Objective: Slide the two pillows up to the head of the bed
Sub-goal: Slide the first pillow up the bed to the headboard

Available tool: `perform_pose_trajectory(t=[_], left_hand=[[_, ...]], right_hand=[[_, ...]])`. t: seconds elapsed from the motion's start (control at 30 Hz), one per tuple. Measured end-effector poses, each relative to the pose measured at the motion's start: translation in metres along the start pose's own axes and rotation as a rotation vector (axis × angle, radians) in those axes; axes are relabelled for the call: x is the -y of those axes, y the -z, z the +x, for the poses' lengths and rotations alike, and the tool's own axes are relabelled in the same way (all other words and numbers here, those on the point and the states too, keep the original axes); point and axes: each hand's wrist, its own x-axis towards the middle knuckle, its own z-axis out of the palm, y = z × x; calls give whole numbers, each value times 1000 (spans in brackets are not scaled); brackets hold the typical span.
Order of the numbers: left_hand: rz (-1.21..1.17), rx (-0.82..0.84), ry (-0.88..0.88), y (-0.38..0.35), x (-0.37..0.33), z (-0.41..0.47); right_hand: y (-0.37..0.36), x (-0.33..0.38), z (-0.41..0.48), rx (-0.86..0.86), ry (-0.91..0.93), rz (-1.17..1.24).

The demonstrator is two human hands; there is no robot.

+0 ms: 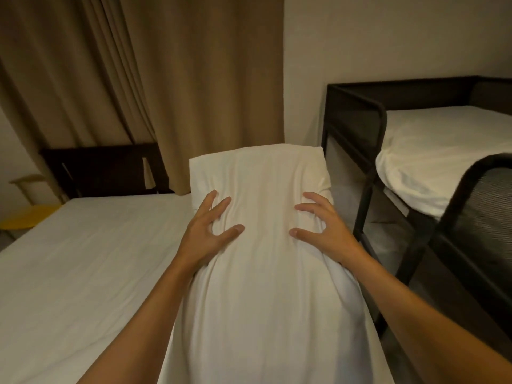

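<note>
To the left of our fingers lies the bed (83, 259), its white sheet flat and bare, with a dark headboard (102, 170) at its far end and a brown curtain (166, 79) hanging behind it. A yellow chair (25, 217) stands past the bed's left edge.

Our left hand (206, 231) rests on the white pillow (257, 286), fingers (221, 203) spread apart and pressed into the cloth, the thumb reaching toward the middle. The pillow runs lengthwise from below our wrists to well beyond the fingertips, its far end standing near the head of the bed, in front of the curtain. The cloth is bunched into folds between our two hands. We think a second pillow may lie beneath this one, but from here we cannot tell the layers apart.

Our right hand (321, 225) mirrors the left, fingers splayed and digging into the pillow's right side, not closed around it.

Right of those fingers stands a black metal bunk bed (368, 139) with a white mattress (443, 151), apart from our bed.

We can read no labels or writing anywhere.
</note>
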Motion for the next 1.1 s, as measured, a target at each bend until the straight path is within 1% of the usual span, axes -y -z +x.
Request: perform_pose_trajectory(t=[0.13, 0.2, 0.37, 0.47, 0.53, 0.67, 0.87, 1.1], left_hand=[[-9, -14, -35, -3, 10, 55], [-4, -27, -22, -7, 19, 85], [19, -60, -5, -27, 47, 152], [-5, -89, 22, -41, 60, 195], [1, -97, 61, -48, 66, 223], [16, -149, 85, -57, 84, 275], [66, -204, 137, -61, 126, 335], [65, -253, 162, -47, 200, 418]], right_hand=[[-2, -20, 57, -23, 31, 0], [-2, -35, 88, -19, 30, -1], [-3, -83, 165, 29, 52, 3], [-3, -111, 217, 62, 78, 27], [-3, -130, 251, 96, 55, 56], [-7, -159, 320, 156, 102, 98], [-37, -202, 403, 221, 136, 116], [-95, -243, 509, 262, 186, 129]])
